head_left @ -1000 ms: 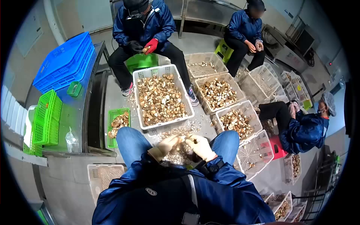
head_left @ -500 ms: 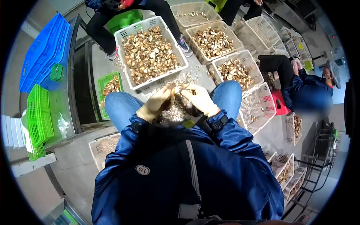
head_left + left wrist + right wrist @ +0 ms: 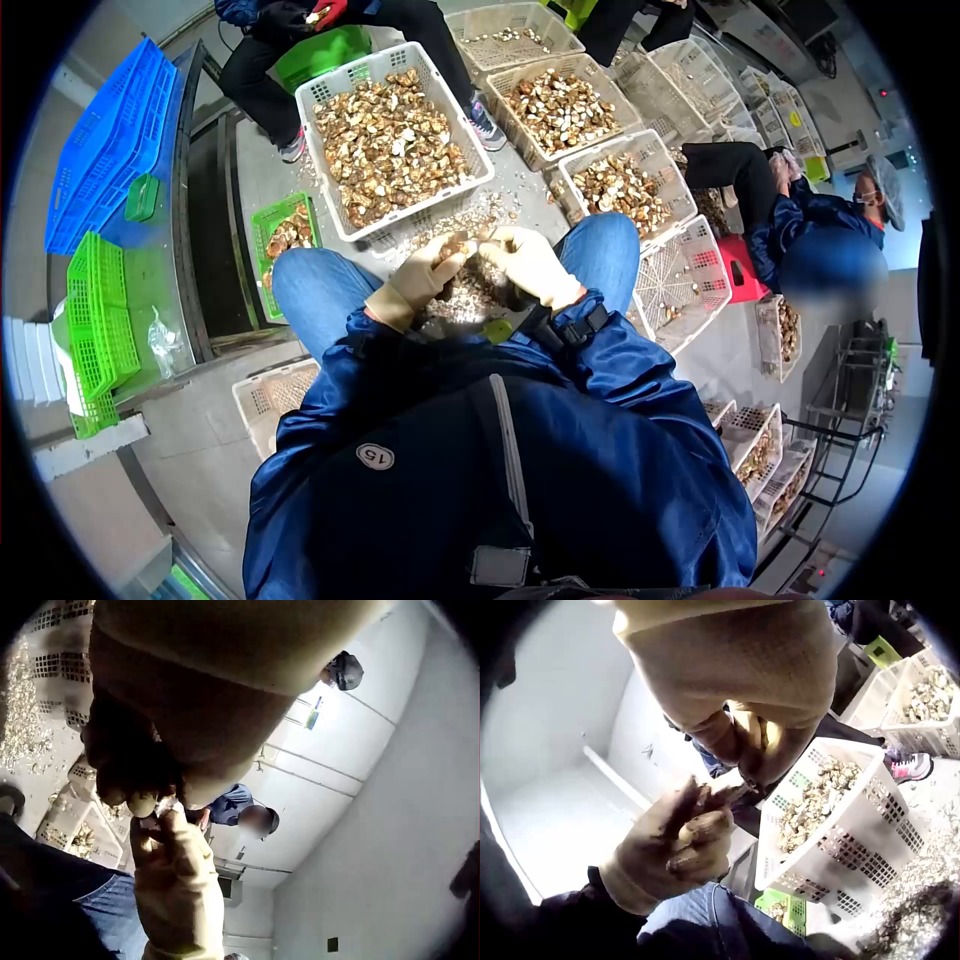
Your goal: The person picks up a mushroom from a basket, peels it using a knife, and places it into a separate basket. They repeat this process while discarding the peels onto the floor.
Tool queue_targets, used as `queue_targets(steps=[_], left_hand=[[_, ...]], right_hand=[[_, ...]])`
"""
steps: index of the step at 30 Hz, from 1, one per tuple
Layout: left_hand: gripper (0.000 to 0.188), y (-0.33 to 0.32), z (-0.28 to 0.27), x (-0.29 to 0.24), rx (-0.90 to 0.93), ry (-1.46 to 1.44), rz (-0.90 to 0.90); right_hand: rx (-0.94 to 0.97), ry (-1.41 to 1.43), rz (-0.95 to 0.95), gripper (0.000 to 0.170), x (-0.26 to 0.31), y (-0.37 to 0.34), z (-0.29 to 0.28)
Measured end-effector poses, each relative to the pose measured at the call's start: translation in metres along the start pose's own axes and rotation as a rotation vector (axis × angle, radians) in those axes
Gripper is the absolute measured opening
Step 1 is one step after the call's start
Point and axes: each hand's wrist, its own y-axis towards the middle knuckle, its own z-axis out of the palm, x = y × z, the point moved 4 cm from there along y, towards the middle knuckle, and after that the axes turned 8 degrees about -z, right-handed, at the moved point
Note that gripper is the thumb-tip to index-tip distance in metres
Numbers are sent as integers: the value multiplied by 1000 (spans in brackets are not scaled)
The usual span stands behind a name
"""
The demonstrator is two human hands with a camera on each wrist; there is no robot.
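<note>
Pale piece (image 3: 727, 786), held between the two hands over the person's lap. The right wrist view shows it lengthwise, with the curled fingers of the left hand (image 3: 415, 283) around one end and the right hand (image 3: 535, 268) pinching at the other; both grips are narrow. In the head view the fingers largely cover it, and the left wrist view shows only a bright bit at the meeting fingertips. Whether the right hand also holds a tool, one cannot tell.

Containers: the large white crate (image 3: 420, 207), ahead of the hands, is heaped with brown and pale pieces; its perforated wall is seen side-on in the right wrist view. To its right stand a beige crate (image 3: 505, 125) and a second white crate (image 3: 668, 232), both well filled; a nearer crate (image 3: 690, 322) carries a few pieces. A green basket (image 3: 262, 285) holding brown pieces stands left of the large crate.

Edges and room: the knees flank the hands. Pale scraps lie on the floor (image 3: 195, 440) between them and the large crate. A narrow strip of floor separates that crate from the green basket. At far left, the counter (image 3: 165, 275) bears blue crates (image 3: 110, 160) and green baskets (image 3: 105, 320).
</note>
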Motion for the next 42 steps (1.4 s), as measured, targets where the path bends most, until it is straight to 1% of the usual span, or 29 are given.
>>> queue_targets(steps=[1,2,6,9,12,13,14,16,18,19,20,21,22,23,24,25,26,28,30,31,32,33,35,36,37,39,40,41,42], left_hand=[[35,1,-1,0,-19,18,42],[35,2,-1,0,-38,37,83],[35,5,0,-1,-111,172,156],[34,5,1,-3,-48,49,166],[35,18,0,28,33,-102,108],[36,17,-3,28,-47,85,253],[37,15,-4,27,-127,273,399],[46,6,0,5,-90,460,364],[46,4,-1,10,43,-234,-16],[33,5,3,9,25,-360,-145],[33,4,6,6,-11,-501,-273],[45,3,10,3,-64,-643,-393],[47,8,13,11,-93,-712,-456],[48,10,15,17,-121,-780,-521],[41,5,11,6,-53,-725,-393],[38,16,7,28,-81,-414,-238],[37,35,8,70,-107,-102,-83],[30,30,11,56,-149,55,26],[23,26,13,42,-97,-120,-120],[21,16,17,22,-34,-538,-300],[23,15,21,17,-62,-721,-411],[26,20,15,17,-110,-392,-142],[31,15,6,4,-393,250,441],[33,12,5,1,-398,220,423],[35,8,2,-9,-404,190,406],[36,4,12,2,-103,-543,-342],[34,9,14,16,-89,-502,-325],[33,14,15,29,-76,-462,-308],[33,16,15,29,-63,-422,-289]], right_hand=[[6,4,-14,32,-4,3,-1],[31,255,204,29,-21,4,1],[20,18,-76,23,-3,3,9],[22,224,160,23,-16,4,-1],[50,230,25,18,-8,3,0],[33,237,-27,17,-6,1,3],[17,205,74,21,-8,-1,6],[-14,179,77,22,-10,1,3],[-46,259,115,23,-8,0,3],[-82,222,100,24,-2,-1,3],[-119,184,87,24,4,-3,5],[-157,145,73,25,8,-5,7],[-236,-86,-142,30,14,-5,7],[-250,-130,-184,33,15,-5,9],[-269,-184,-256,33,10,-4,10],[-286,-238,-328,32,7,-3,11],[-273,-201,-270,28,6,-3,11],[-245,-128,-156,20,7,-3,10],[-240,-167,-239,18,10,-4,10],[-236,-187,-286,17,12,-5,11],[-236,-161,-281,16,12,-5,13],[-294,-228,-332,16,8,-5,16],[-292,-216,-314,26,3,-2,14],[-242,-158,-113,18,18,-5,10],[-231,-107,-65,18,17,-5,10],[-208,-7,34,17,13,-5,10],[-265,-129,-219,16,14,-4,12],[-271,-202,-333,16,14,-4,12],[-267,-187,-295,17,14,-4,13]])
